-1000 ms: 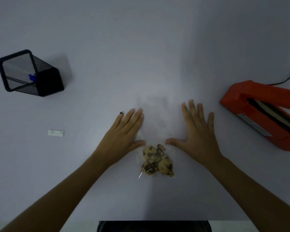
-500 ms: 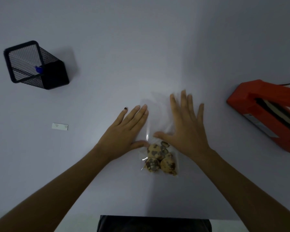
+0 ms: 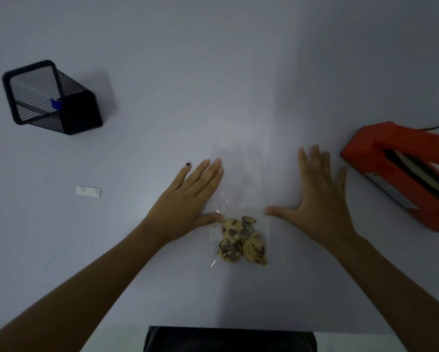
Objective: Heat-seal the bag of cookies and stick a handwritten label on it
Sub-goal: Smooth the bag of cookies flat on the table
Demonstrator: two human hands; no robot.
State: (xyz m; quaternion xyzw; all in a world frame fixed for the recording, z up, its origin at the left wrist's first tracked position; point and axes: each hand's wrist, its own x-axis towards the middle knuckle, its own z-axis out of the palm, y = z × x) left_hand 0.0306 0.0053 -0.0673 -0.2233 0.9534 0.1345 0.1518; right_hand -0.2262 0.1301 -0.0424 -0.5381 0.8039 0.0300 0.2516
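Both hands lie flat and spread, gripping nothing — the left hand (image 3: 193, 196) pressing the left edge of the clear bag (image 3: 238, 199), the right hand (image 3: 317, 199) just right of it on the white table (image 3: 213, 85). That reads as smoothing the empty top flat for sealing. Cookies (image 3: 242, 241) bunch at the bag's near end. Right of the bag waits the orange heat sealer (image 3: 401, 174) — unused. Left of it lie a small white label (image 3: 88, 191) and, farther off, a black mesh pen holder (image 3: 53, 97).

bare forearms, no sleeves; left hand (image 3: 188, 196) has one dark-painted nail
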